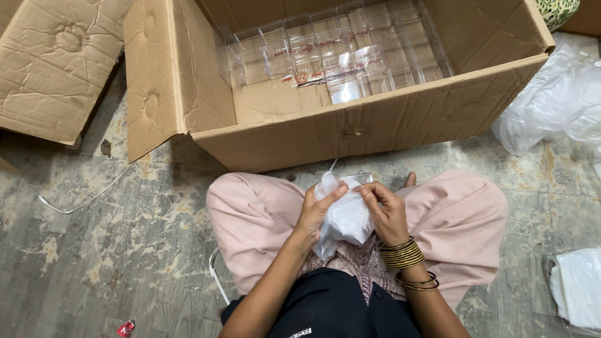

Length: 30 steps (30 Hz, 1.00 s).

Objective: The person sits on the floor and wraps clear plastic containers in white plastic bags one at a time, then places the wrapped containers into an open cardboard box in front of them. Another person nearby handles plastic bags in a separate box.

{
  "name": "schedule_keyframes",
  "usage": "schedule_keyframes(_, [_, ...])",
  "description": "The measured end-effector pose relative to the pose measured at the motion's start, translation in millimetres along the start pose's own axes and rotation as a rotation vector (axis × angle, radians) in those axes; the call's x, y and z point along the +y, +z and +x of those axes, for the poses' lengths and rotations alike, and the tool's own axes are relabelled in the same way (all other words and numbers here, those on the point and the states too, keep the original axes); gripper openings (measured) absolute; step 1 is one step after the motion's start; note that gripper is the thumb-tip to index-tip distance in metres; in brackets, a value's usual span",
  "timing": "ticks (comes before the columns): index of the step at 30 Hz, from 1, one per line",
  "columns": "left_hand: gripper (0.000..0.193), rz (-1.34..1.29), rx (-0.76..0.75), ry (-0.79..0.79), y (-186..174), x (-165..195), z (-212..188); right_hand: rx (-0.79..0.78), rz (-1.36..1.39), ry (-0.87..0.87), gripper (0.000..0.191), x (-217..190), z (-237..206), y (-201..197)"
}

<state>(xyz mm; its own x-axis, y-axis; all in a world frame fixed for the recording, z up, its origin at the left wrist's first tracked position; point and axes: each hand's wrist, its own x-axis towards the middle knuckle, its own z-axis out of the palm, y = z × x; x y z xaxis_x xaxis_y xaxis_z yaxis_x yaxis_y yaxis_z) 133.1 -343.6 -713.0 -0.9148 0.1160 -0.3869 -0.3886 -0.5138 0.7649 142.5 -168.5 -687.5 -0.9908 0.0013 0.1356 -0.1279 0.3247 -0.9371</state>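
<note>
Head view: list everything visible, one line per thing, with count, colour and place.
Box: one, brown cardboard, open, ahead of the knees.
Clear cases: many, transparent, rowed inside the box.
Flat cardboard: one, brown, top left.
Plastic bags: a heap, whitish, right of the box.
White stack: one, lower right.
Strap: one, white, on the floor at left.
Red scrap: one, bottom left.
White pouch: one, held over the lap.
Left hand: grips the pouch.
Right hand: pinches the pouch; gold bangles at the wrist.

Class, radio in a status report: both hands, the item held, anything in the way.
Left hand and right hand: both in a grip on the white plastic bag over the lap. Clear box at the bag's top. Open cardboard carton just ahead, not blocking.
</note>
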Motion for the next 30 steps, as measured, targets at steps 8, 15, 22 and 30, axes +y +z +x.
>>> schedule_keyframes(8, [0.03,-0.022,-0.023,0.057,-4,-9,6,-0.057,0.01,-0.079,0.019,3,1,-5])
schedule_keyframes(15, [0.025,-0.016,-0.029,0.08,-11,-19,10,-0.085,-0.077,-0.084,0.02,3,1,-3])
schedule_keyframes(22, [0.03,-0.202,-0.152,-0.073,-23,-21,11,-0.1,-0.064,-0.056,0.021,7,0,-3])
schedule_keyframes(30, [0.028,0.107,-0.123,-0.072,-19,-16,11,-0.029,-0.14,-0.139,0.019,27,-3,-8])
